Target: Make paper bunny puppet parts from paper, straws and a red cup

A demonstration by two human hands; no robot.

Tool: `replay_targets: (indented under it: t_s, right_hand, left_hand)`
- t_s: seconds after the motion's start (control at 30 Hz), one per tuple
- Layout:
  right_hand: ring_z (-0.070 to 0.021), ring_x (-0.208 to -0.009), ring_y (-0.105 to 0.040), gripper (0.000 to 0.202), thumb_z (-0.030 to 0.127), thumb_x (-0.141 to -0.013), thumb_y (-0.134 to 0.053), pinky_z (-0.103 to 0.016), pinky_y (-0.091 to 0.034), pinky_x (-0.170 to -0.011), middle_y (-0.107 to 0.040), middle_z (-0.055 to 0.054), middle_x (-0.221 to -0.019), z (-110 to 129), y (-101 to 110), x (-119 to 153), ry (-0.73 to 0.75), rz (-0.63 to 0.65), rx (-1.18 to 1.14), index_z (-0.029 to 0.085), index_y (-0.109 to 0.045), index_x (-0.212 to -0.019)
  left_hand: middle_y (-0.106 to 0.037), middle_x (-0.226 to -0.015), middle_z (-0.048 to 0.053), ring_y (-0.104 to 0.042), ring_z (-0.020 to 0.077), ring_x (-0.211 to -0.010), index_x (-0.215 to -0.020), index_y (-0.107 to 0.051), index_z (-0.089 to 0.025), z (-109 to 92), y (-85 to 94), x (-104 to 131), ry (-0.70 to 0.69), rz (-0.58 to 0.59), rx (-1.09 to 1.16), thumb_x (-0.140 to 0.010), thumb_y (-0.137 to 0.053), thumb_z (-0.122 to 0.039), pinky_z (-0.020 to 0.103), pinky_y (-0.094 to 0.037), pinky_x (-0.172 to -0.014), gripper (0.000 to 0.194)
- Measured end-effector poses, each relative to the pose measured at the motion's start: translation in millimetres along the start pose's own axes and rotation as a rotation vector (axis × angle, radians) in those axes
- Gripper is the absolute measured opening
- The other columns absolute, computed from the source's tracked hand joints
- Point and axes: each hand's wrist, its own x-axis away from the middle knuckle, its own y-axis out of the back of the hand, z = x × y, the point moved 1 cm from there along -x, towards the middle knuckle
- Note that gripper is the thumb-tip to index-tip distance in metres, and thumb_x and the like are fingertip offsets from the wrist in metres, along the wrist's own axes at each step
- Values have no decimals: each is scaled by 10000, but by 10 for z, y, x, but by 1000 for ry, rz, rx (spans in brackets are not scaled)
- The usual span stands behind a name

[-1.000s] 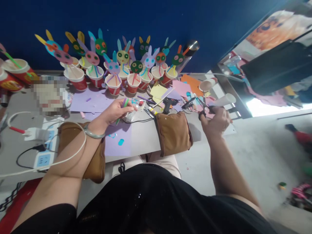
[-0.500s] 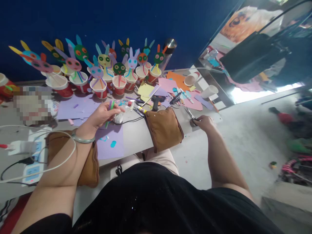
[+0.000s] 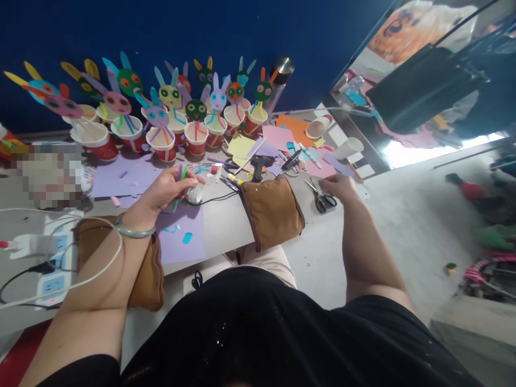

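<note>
My left hand [image 3: 171,188] is closed on purple and green strips [image 3: 183,173], above the purple paper at the table's left part. A white roll [image 3: 195,193] sits just beside its fingertips. On the right, my right hand [image 3: 339,187] rests over the table's edge, above and right of the black-handled scissors [image 3: 320,200], which lie apart from it. Its fingers point left; whether anything is under them is hidden. Between the hands lie a brown pouch [image 3: 274,211], a black glue gun [image 3: 258,165] and a yellow glue stick [image 3: 234,179].
Rabbit-faced paper cups [image 3: 196,138] stand in rows along the blue wall, with a bottle [image 3: 278,86] behind. Coloured paper [image 3: 296,129] and two loose cups [image 3: 349,149] lie at back right. A power strip [image 3: 56,258] and cables are at left, near my forearm.
My right hand has let go of the scissors and moved slightly up, leaving them on the table. My left hand keeps its strips nearly in place. The view has shifted a little.
</note>
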Motion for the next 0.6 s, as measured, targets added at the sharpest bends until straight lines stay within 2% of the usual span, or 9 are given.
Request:
replay_targets:
  t_s: [0.1, 0.27, 0.37, 0.47, 0.6]
  right_hand:
    - [-114, -505, -536, 176, 200, -888, -766, -281, -469, -592, -579, -6, -516, 72, -155, -22, -46, 25, -77, 162, -668, -747]
    - [-120, -476, -545, 238, 62, -824, -684, -247, -474, -546, -548, 16, -480, 101, -287, -5, -95, -28, -134, 189, -584, -649]
    - [-122, -486, -536, 242, 23, -799, -609, -245, -471, -538, -543, 13, -481, 84, -302, -2, -98, -58, -140, 188, -576, -625]
    - [-124, -526, -570, 277, 24, -829, -532, -250, -477, -566, -582, -34, -512, 57, -289, -19, -71, -53, -129, 173, -587, -601]
    - [-143, -574, -627, 292, 28, -842, -500, -281, -505, -630, -673, -109, -592, 49, -239, -15, 41, -45, -56, 156, -613, -605]
  left_hand:
    - [-795, -846, 78, -319, 3, -399, -717, -610, -158, -8, 0, 6, 3, -6, 24, -641, -846, -328, 177, -219, -376, 301]
    - [-785, -812, 68, -310, 5, -394, -721, -614, -162, -7, 4, 5, 8, -4, 35, -627, -849, -313, 174, -208, -371, 295]
    - [-787, -820, 70, -327, 10, -400, -720, -615, -165, 3, 8, -1, -1, 2, 38, -643, -847, -309, 177, -211, -372, 283]
    - [-781, -807, 69, -333, 13, -402, -718, -624, -163, 9, 9, -2, -6, 3, 31, -645, -844, -310, 179, -212, -372, 275]
    - [-765, -763, 58, -331, 17, -399, -720, -623, -167, -2, 12, 11, -12, -20, 41, -641, -838, -312, 180, -227, -372, 271]
